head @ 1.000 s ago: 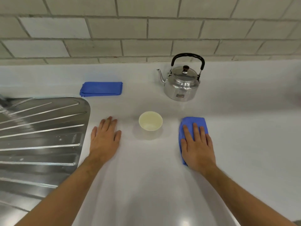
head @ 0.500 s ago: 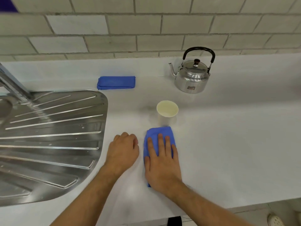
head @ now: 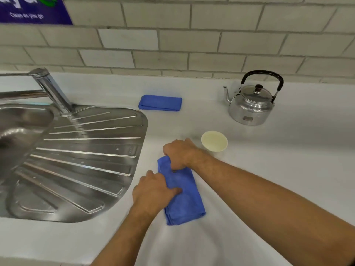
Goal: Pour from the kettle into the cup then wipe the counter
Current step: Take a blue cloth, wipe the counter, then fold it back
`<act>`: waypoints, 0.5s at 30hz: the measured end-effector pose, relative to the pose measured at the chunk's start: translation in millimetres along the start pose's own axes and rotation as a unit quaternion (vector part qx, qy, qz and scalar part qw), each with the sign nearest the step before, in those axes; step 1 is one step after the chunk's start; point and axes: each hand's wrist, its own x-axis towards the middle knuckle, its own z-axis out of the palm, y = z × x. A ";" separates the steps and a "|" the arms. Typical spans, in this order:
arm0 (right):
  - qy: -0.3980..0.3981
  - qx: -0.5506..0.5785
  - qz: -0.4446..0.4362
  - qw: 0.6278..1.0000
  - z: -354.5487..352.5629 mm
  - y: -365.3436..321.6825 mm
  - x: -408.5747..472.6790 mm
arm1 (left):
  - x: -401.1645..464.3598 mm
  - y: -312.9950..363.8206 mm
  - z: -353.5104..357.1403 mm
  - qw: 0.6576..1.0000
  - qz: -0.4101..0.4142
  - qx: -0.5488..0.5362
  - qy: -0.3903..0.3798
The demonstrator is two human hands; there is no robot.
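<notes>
A folded blue cloth (head: pixel 184 196) lies on the white counter (head: pixel 269 160) just right of the drainboard. My right hand (head: pixel 180 153) grips the cloth's far end, fingers curled around it. My left hand (head: pixel 153 191) holds the cloth's left edge, thumb pressed on top. A cream cup (head: pixel 214 141) stands upright right behind my right hand, close to it. The shiny steel kettle (head: pixel 250 104) with a black handle sits at the back right, spout pointing left, untouched.
A steel drainboard and sink (head: pixel 76 160) fill the left side, with a tap (head: pixel 51 91) at the back. A second folded blue cloth (head: pixel 160 103) lies near the tiled wall (head: pixel 192 45). A blue sign (head: pixel 32 10) hangs at top left.
The cloth slid left, from right of the cup to beside the drainboard. My right hand went from flat on it to gripping its far end, and my left hand took hold of its edge.
</notes>
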 end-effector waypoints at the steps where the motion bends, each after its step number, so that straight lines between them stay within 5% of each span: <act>1: -0.011 -0.016 -0.009 1.000 -4.8 0.0 5.1 | 2.1 -0.1 -0.6 1.000 -0.001 -0.025 -0.005; 10: 0.024 0.012 -0.080 0.996 -36.6 3.5 43.1 | 28.5 -14.7 -12.7 0.969 -0.050 -0.218 0.103; 15: 0.110 0.110 -0.100 0.983 -73.4 34.6 56.1 | 55.0 -29.2 -42.0 0.922 -0.068 -0.374 -0.069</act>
